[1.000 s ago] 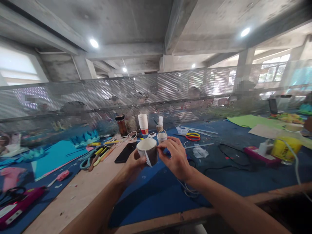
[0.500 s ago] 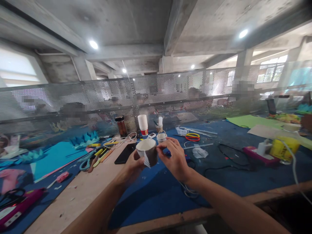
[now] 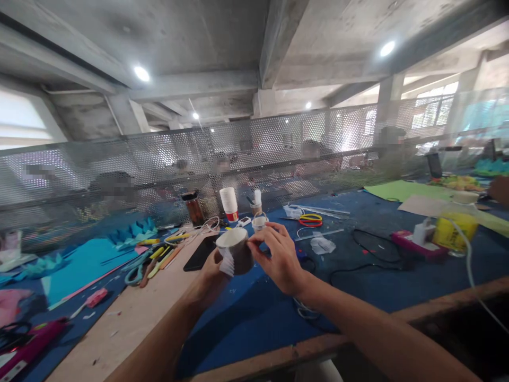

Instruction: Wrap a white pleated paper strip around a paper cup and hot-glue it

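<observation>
A paper cup [image 3: 243, 260], white inside and greyish outside, is held up over the blue table mat, its mouth tilted toward me. My left hand [image 3: 212, 276] is wrapped round its left side. A white ridged strip [image 3: 227, 263] shows on the cup's wall near my left thumb. At the opposite edge, the thumb and forefinger of my right hand [image 3: 278, 257] pinch the cup just under its rim. Whether something small is also between those fingertips is hidden. Behind my right fingers stands a small white cup [image 3: 260, 220].
A black phone [image 3: 201, 253], scissors [image 3: 135, 273] and several hand tools lie to the left. Stacked paper cups [image 3: 228, 201] and a brown jar [image 3: 193, 209] stand behind. Rightward are yellow-red tape rings [image 3: 310, 219], black cables and a pink power strip [image 3: 417, 245]. A mesh divider [image 3: 270, 143] bounds the far side.
The view has shifted slightly, moving the scene left. The cup has turned a little, its white strip lying lower and nearer my left hand. Both hands keep their grip.
</observation>
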Demonstrator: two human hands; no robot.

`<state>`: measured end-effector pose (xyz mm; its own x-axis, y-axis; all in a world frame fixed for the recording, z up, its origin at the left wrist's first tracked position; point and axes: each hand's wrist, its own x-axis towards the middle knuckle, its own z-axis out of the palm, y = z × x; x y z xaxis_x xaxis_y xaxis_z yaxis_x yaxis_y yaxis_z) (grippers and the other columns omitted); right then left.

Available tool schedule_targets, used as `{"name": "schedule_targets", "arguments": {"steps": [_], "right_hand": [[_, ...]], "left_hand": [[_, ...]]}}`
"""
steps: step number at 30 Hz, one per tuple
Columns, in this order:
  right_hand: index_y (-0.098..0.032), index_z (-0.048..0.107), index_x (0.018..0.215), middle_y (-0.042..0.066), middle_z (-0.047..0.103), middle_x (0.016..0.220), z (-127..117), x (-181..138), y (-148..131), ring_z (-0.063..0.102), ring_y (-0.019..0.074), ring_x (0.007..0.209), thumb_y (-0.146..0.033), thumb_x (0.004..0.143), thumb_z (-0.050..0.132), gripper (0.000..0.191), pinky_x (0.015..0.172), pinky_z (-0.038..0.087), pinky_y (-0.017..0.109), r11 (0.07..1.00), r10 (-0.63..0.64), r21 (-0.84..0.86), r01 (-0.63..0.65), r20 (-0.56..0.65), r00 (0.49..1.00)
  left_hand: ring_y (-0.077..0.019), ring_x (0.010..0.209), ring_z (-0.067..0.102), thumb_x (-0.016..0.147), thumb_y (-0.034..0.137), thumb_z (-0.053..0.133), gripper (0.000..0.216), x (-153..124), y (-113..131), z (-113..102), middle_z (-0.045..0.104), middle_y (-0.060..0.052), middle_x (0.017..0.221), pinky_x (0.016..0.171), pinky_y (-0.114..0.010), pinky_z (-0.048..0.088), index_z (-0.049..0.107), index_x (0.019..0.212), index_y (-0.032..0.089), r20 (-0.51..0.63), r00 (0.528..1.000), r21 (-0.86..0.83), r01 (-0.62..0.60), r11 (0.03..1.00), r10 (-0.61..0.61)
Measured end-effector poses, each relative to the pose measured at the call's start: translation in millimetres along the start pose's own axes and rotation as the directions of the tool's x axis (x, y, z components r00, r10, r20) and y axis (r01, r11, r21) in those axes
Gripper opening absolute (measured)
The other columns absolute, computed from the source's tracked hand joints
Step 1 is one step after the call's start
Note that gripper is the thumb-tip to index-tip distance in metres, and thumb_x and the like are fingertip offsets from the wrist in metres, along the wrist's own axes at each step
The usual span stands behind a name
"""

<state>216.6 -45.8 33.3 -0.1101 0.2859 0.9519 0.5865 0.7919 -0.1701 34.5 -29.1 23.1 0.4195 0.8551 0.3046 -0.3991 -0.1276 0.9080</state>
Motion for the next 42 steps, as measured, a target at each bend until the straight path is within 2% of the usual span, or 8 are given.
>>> {"name": "schedule_targets", "arguments": {"steps": [4, 13, 17, 20, 25, 32, 38, 42], "right_hand": [[-0.025, 0.062, 0.095, 0.001, 0.073, 0.086, -3, 2, -3, 0.069, 0.0178, 0.082, -0.019, 0.100, 0.055, 0.011, 0.107, 0.044, 0.043, 1.000, -0.003, -0.017, 0.003, 0.017, 1.000], [-0.025, 0.060, 0.102, 0.000, 0.076, 0.091, -8, -6, -19, 0.070, 0.0165, 0.084, -0.017, 0.100, 0.056, 0.009, 0.110, 0.038, 0.044, 0.990, -0.127, 0.063, 0.123, 0.063, 0.990], [-0.024, 0.057, 0.105, 0.001, 0.071, 0.087, -11, -7, -22, 0.068, 0.0180, 0.083, -0.025, 0.097, 0.062, 0.009, 0.107, 0.039, 0.044, 0.993, -0.089, 0.085, 0.084, 0.054, 0.995], [-0.022, 0.054, 0.108, 0.004, 0.069, 0.091, -7, -7, -23, 0.066, 0.0222, 0.086, -0.041, 0.091, 0.069, 0.029, 0.099, 0.042, 0.045, 0.998, -0.060, 0.039, 0.059, 0.042, 0.997], [-0.020, 0.051, 0.106, 0.007, 0.066, 0.095, 4, -10, -24, 0.063, 0.0262, 0.091, -0.052, 0.081, 0.076, 0.048, 0.092, 0.043, 0.046, 0.998, -0.028, -0.060, 0.030, 0.035, 0.999], [-0.023, 0.053, 0.097, 0.001, 0.066, 0.087, -1, -7, -17, 0.063, 0.0190, 0.087, -0.024, 0.100, 0.058, 0.006, 0.102, 0.039, 0.043, 0.997, 0.076, -0.021, -0.075, 0.057, 0.996], [-0.024, 0.056, 0.090, 0.001, 0.066, 0.086, -4, -4, -10, 0.061, 0.0186, 0.087, -0.024, 0.101, 0.058, 0.011, 0.092, 0.043, 0.037, 0.981, 0.140, 0.132, -0.140, 0.005, 0.990], [-0.024, 0.058, 0.086, 0.001, 0.066, 0.084, -4, -2, -5, 0.062, 0.0194, 0.085, -0.027, 0.100, 0.061, 0.014, 0.087, 0.043, 0.036, 0.957, 0.227, 0.191, -0.218, -0.023, 0.974]], "left_hand": [[-0.0359, 0.120, 0.064, 0.070, 0.048, 0.086, 0.064, -1, 0, 1, 0.070, -0.015, 0.130, 0.103, -0.046, 0.052, 0.070, 0.123, 0.017, 0.013, 1.000, 0.003, 0.010, 1.000, -0.010], [-0.0333, 0.124, 0.062, 0.073, 0.030, 0.083, 0.057, -3, 1, -12, 0.072, -0.010, 0.126, 0.107, -0.045, 0.048, 0.066, 0.127, 0.021, 0.041, 0.998, -0.062, -0.035, 0.997, 0.037], [-0.0331, 0.118, 0.066, 0.072, 0.029, 0.083, 0.051, -2, 5, -7, 0.075, -0.009, 0.118, 0.103, -0.043, 0.051, 0.068, 0.120, 0.020, -0.045, 0.998, -0.045, -0.050, 0.998, 0.048], [-0.0316, 0.113, 0.068, 0.066, 0.027, 0.088, 0.051, 0, 3, -5, 0.076, -0.007, 0.111, 0.097, -0.038, 0.053, 0.069, 0.114, 0.021, -0.166, 0.979, 0.024, -0.113, 0.993, 0.115], [-0.0261, 0.110, 0.067, 0.063, 0.025, 0.091, 0.069, 3, -3, -6, 0.072, -0.007, 0.119, 0.091, -0.033, 0.053, 0.063, 0.126, 0.022, -0.286, 0.939, 0.167, -0.147, 0.975, 0.190], [-0.0261, 0.110, 0.065, 0.063, 0.021, 0.091, 0.079, 4, -4, -4, 0.071, -0.008, 0.117, 0.090, -0.034, 0.052, 0.058, 0.135, 0.023, -0.249, 0.943, 0.162, -0.181, 0.970, 0.218], [-0.0297, 0.122, 0.061, 0.068, 0.025, 0.088, 0.074, 2, -4, -6, 0.068, -0.011, 0.130, 0.097, -0.036, 0.050, 0.057, 0.136, 0.022, -0.208, 0.962, 0.076, -0.166, 0.983, 0.179], [-0.0336, 0.124, 0.062, 0.064, 0.028, 0.091, 0.072, 1, -3, -5, 0.071, -0.011, 0.126, 0.099, -0.039, 0.051, 0.063, 0.130, 0.020, -0.217, 0.964, 0.052, -0.146, 0.988, 0.154]]}}
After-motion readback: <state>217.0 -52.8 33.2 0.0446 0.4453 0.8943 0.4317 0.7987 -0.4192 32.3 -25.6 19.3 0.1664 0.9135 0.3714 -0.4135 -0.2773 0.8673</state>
